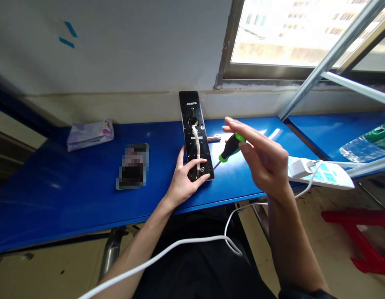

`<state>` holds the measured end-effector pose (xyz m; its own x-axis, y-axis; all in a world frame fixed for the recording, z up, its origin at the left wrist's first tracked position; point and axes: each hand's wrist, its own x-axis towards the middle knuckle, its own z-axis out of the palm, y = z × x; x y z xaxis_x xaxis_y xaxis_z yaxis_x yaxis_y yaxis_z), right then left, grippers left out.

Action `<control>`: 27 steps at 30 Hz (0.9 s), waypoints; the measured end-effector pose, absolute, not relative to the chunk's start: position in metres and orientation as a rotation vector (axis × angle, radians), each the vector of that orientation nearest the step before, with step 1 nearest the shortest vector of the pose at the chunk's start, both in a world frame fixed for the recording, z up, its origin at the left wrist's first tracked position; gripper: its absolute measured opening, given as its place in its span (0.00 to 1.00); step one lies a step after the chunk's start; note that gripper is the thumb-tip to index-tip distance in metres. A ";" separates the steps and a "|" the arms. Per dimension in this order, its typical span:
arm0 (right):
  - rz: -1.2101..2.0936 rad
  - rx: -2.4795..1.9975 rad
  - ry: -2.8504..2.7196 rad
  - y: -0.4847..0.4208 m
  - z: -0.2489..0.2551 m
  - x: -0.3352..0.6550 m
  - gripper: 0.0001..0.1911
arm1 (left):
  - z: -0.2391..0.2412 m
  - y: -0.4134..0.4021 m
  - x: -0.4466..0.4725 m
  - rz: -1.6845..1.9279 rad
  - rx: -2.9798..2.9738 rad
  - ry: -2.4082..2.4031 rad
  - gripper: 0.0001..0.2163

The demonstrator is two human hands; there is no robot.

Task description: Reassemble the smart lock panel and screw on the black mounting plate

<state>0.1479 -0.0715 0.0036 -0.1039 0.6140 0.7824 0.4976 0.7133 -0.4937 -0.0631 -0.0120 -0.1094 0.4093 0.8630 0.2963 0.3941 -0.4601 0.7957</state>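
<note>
Although I watch from a distance, I can make out the right hand point(269, 160), its fingers straight and close together, with the thumb pinching a black-and-green screwdriver point(230, 148) against them. The screwdriver's tip is at the near right corner of a long black panel point(189, 145); I cannot tell whether it sits in a screw. The left hand point(183, 180) grips the panel's near end, thumb and index finger spread apart over its face, another finger along its left edge. The panel rests on the blue desk point(163, 145), its far end toward the wall point(133, 62) and apparently raised. I judge it stiff and fairly light, perhaps slippery; I would hold it by the long edges, keeping off the pale cable point(196, 141) down its middle, which looks soft and easily tugged. Just right of the panel is a small reddish-brown object point(215, 138). Farther left lie a pixelated item point(133, 166) and a lilac packet point(89, 136); farther right, a white power strip point(342, 179) and a plastic bottle point(364, 143).
</note>
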 end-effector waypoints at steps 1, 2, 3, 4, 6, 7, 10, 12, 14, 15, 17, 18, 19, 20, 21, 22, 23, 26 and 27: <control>0.152 -0.852 -1.759 -0.073 0.004 0.148 0.26 | -0.109 -0.012 -0.063 0.948 2.034 1.068 0.18; 0.137 -0.838 -1.754 -0.074 0.004 0.147 0.26 | -0.108 -0.012 -0.063 0.947 2.037 1.074 0.18; 0.085 -0.849 -1.738 -0.075 0.005 0.146 0.24 | -0.108 -0.012 -0.063 0.943 2.039 1.080 0.18; 0.015 -0.874 -1.713 -0.075 0.005 0.146 0.23 | -0.108 -0.012 -0.063 0.939 2.040 1.086 0.18; -0.098 -0.930 -1.675 -0.075 0.005 0.146 0.19 | -0.107 -0.012 -0.063 0.935 2.041 1.095 0.19; -0.110 -0.949 -1.670 -0.074 0.006 0.146 0.18 | -0.107 -0.012 -0.063 0.936 2.039 1.096 0.19; 0.085 -0.942 -1.735 -0.073 0.007 0.151 0.20 | -0.107 -0.012 -0.063 0.943 2.031 1.096 0.17; 0.261 -0.871 -1.773 -0.072 0.006 0.153 0.24 | -0.107 -0.012 -0.062 0.942 2.030 1.094 0.17; 0.290 -0.815 -1.757 -0.071 0.005 0.154 0.25 | -0.107 -0.012 -0.062 0.938 2.030 1.090 0.17; 0.240 -0.816 -1.736 -0.070 0.004 0.154 0.24 | -0.107 -0.012 -0.062 0.940 2.027 1.089 0.17; 0.072 -0.867 -1.669 -0.068 0.001 0.154 0.21 | -0.107 -0.012 -0.062 0.953 2.018 1.088 0.18; -0.013 -0.901 -1.637 -0.067 0.000 0.153 0.19 | -0.108 -0.012 -0.062 0.958 2.014 1.087 0.18; -0.080 -0.932 -1.617 -0.067 -0.001 0.153 0.18 | -0.108 -0.012 -0.062 0.962 2.011 1.086 0.18; -0.112 -0.959 -1.612 -0.067 -0.001 0.154 0.17 | -0.108 -0.012 -0.062 0.962 2.011 1.086 0.18; -0.103 -0.976 -1.623 -0.067 -0.001 0.154 0.17 | -0.108 -0.012 -0.062 0.956 2.013 1.088 0.18; -0.058 -0.978 -1.649 -0.067 -0.002 0.155 0.18 | -0.108 -0.013 -0.062 0.950 2.017 1.091 0.17; 0.015 -0.966 -1.683 -0.068 -0.002 0.155 0.21 | -0.107 -0.013 -0.062 0.946 2.021 1.095 0.17; 0.176 -0.882 -1.719 -0.069 -0.001 0.157 0.23 | -0.107 -0.013 -0.062 0.944 2.033 1.098 0.17; 0.149 -0.865 -1.704 -0.069 -0.001 0.156 0.22 | -0.107 -0.013 -0.062 0.946 2.035 1.097 0.17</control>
